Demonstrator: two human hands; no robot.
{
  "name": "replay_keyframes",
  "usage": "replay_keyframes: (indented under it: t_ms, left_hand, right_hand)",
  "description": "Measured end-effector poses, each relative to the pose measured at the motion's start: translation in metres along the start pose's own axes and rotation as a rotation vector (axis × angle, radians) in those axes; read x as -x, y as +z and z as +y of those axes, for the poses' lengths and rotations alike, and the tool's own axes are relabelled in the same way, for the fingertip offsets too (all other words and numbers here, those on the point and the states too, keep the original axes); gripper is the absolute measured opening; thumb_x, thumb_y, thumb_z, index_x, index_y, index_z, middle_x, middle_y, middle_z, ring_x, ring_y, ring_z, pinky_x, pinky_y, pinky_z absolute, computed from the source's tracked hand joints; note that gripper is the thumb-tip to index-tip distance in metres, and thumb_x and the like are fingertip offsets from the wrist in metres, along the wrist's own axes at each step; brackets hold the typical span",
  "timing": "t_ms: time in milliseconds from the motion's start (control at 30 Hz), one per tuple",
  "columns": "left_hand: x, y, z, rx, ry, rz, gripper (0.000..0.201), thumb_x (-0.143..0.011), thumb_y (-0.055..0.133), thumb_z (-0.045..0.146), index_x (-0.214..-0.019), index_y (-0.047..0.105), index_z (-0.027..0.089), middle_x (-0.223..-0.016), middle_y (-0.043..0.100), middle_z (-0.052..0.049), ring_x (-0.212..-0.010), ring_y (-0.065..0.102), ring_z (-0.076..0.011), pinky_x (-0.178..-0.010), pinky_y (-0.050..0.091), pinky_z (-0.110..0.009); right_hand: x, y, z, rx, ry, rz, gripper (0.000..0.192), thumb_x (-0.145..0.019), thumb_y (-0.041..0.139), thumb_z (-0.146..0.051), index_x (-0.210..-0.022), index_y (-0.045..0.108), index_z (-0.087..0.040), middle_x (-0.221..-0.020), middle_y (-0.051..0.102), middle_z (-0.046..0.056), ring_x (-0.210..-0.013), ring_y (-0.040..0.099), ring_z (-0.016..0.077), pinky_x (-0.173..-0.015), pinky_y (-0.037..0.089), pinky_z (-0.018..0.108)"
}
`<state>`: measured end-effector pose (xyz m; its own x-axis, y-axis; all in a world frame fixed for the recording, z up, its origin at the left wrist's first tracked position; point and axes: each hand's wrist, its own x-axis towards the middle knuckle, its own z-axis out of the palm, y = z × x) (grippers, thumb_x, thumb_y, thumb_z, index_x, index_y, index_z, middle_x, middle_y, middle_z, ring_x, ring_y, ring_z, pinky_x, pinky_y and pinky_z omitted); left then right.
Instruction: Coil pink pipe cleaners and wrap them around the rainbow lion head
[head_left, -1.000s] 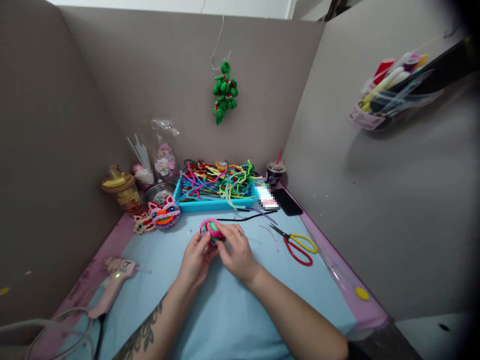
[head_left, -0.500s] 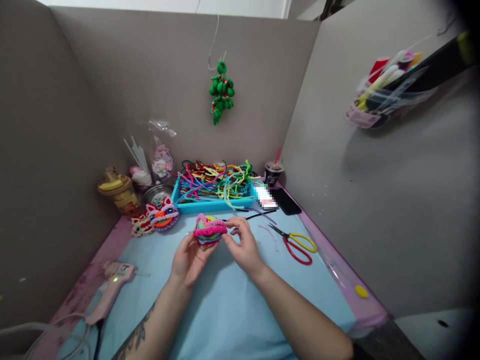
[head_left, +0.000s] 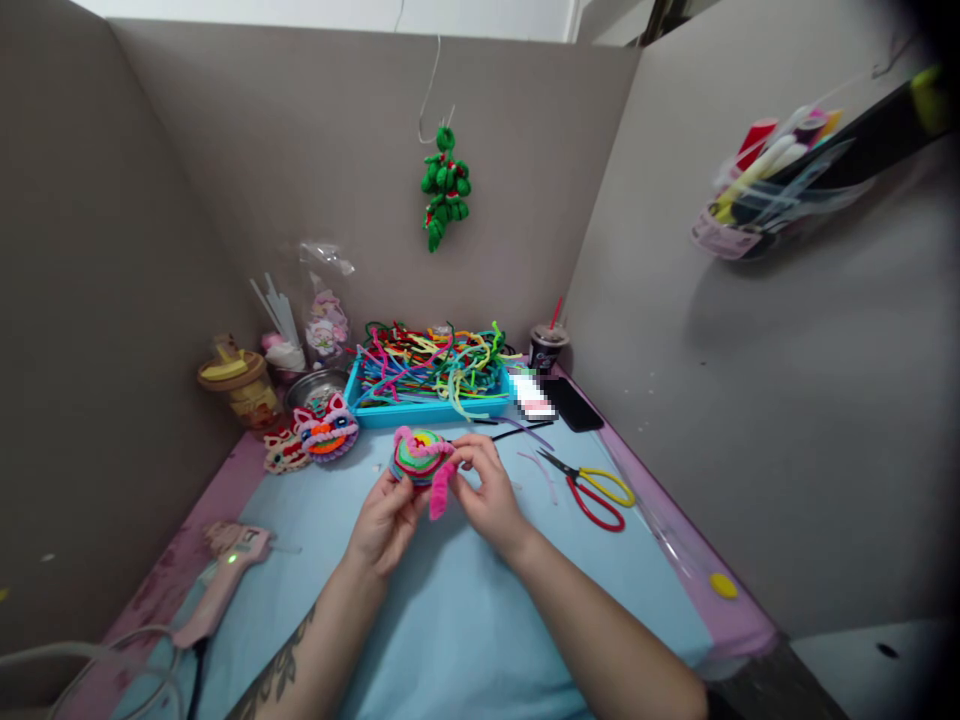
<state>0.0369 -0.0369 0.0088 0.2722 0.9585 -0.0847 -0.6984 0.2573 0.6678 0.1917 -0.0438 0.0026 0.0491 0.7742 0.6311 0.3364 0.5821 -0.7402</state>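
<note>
the left hand (head_left: 386, 520) gripped a small round craft piece (head_left: 418, 455) made of coiled pipe cleaners, striped green, red and yellow with a pink edge, and held it just above the blue mat (head_left: 465, 620) near the middle of the table. the right hand (head_left: 491, 495) pinched the pink pipe cleaner (head_left: 441, 490) that ran off the piece's edge, its loose end hanging down between the two hands. behind the hands stood a blue tray (head_left: 427, 408) heaped with pipe cleaners of many colours. to the left of the tray lay a finished lion face (head_left: 325, 432) in pink and orange. red and yellow scissors (head_left: 596, 490) lay on the mat to the right, apart from the hands, and a black phone (head_left: 574, 405) lay beyond them. a pink glue gun (head_left: 225, 570) rested near the left edge of the table. a green ornament (head_left: 445, 190) hung on the back wall.
</note>
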Motion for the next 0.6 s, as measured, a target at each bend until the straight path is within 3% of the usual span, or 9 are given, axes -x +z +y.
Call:
replay_keyframes:
  t_ms: [233,400,600]
  left_hand:
    - [-0.0005,-0.0010,-0.0013,0.061,-0.014,0.100,0.038,-0.080,0.061,0.010,-0.115,0.060,0.024,-0.108,0.070,-0.005,-0.092,0.068,-0.0164,-0.081,0.055,-0.023]
    - [-0.0005,-0.0014,-0.0049,0.050,-0.009,0.100,0.048,-0.078,0.064,0.013,-0.123,0.054,0.025,-0.105,0.070,-0.004,-0.094,0.068,-0.0178,-0.084,0.056,-0.027]
    - [0.0002,0.0032,-0.0070,0.030,0.038,0.090,0.052,-0.074,0.067,0.010,-0.122,0.056,0.026,-0.102,0.071,-0.002,-0.089,0.069,-0.0154,-0.080,0.056,-0.023]
  right_hand:
    - [0.0018,0.0002,0.0032,0.130,-0.149,-0.053,0.014,-0.084,0.057,-0.016,-0.095,0.060,-0.023,-0.108,0.052,0.008,-0.102,0.053,0.0206,-0.091,0.047,0.039]
    - [0.0021,0.0005,0.0046,0.153,-0.135,-0.055,0.014,-0.084,0.055,-0.017,-0.096,0.059,-0.023,-0.108,0.052,0.009,-0.103,0.053,0.0215,-0.090,0.047,0.041]
    - [0.0024,0.0044,-0.0022,0.094,-0.105,-0.024,0.009,-0.085,0.056,-0.020,-0.092,0.060,-0.023,-0.106,0.051,0.008,-0.103,0.053,0.0210,-0.092,0.046,0.040]
